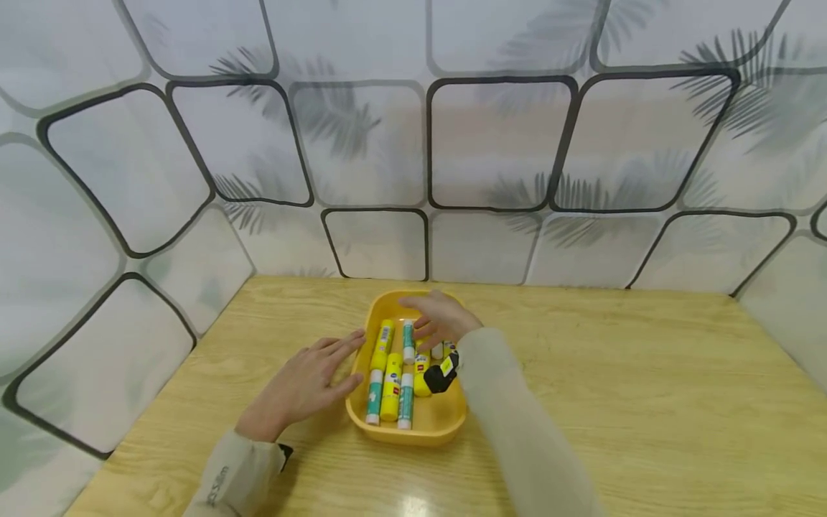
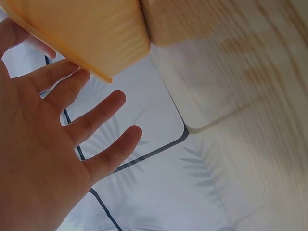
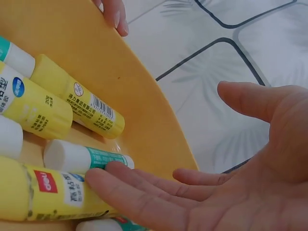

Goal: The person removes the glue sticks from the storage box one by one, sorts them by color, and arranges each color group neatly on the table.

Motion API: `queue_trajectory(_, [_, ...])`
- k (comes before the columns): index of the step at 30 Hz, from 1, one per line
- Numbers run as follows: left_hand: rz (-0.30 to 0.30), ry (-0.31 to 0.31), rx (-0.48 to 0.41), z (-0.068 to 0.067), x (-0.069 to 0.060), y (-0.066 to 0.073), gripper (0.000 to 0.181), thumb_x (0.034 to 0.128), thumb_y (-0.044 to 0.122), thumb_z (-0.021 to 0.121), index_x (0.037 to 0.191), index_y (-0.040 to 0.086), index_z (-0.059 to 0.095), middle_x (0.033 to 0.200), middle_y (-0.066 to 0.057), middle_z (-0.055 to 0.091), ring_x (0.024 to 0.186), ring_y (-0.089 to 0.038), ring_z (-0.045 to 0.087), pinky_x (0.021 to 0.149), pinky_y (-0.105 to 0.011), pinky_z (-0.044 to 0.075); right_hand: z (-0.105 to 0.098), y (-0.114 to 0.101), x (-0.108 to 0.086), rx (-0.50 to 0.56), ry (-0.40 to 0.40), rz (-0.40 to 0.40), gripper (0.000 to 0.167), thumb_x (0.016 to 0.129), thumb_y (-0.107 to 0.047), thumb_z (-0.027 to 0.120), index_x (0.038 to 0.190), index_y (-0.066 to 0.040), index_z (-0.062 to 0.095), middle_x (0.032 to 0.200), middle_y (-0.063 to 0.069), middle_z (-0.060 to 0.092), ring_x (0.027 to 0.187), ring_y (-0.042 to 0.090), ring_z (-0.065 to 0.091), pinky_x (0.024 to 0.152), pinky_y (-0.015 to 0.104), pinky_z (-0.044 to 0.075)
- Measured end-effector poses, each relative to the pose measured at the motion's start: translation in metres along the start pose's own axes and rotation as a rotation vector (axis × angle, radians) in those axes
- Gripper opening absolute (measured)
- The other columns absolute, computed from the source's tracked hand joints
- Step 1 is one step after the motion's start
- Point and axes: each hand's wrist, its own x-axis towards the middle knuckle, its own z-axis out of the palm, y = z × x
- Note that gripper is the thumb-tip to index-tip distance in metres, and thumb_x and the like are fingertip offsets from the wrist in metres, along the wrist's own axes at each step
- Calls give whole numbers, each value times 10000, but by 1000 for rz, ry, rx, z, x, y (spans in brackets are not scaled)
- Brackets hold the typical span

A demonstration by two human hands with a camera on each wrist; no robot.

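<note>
A yellow-orange plastic tray [image 1: 441,418] holds several glue sticks, some yellow and some white-and-teal. My left hand [image 1: 300,385] is at the tray's left side, fingers spread and fingertips touching the rim [image 2: 57,50]. Over the far right part of the tray is my right hand [image 1: 446,317], its fingers stretched out and thumb apart. In the right wrist view, its fingertips lie against or just above a yellow glue stick [image 3: 48,192] and beside a teal-and-white glue stick [image 3: 72,155]. Neither hand grips anything. The right hand and wrist camera partly hide the glue sticks on the right.
The tray stands on a light wood table [image 1: 620,402] that extends to both sides. Behind the table and on its left rises a pale covering [image 1: 491,143] with dark rounded outlines and leaf prints. A black wrist camera [image 1: 442,373] hangs over the tray's right rim.
</note>
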Motion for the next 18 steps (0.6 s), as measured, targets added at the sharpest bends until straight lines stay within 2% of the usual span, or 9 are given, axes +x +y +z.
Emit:
queue_trajectory(4, [-3,-12,4,-1,2,0,570,1025,364,593,1492,48,505,1542,-89,475,1250,-405,557,943,-632,495,2,-2,-4,23,-9,9,892,1004,-419,615,1626,-52,92,1410,385,452,1224,470,566,879,516,578])
queue_trajectory(12, [4,-8,11,0,1,2,563,1028,350,585,1487,35,506,1542,-92,474,1237,-412,565,922,-622,510,8,-2,-5,14,-39,18,908,988,-432,633,1622,-49,107,1446,382,364,1268,497,498,911,578,548])
queue_trajectory(18, [-1,-13,10,0,1,1,569,1026,348,586,1490,31,499,1546,-92,469,1238,-418,564,919,-635,508,10,-1,-2,1,-49,35,944,963,-402,680,1623,-52,103,1444,356,379,1271,470,503,873,547,574])
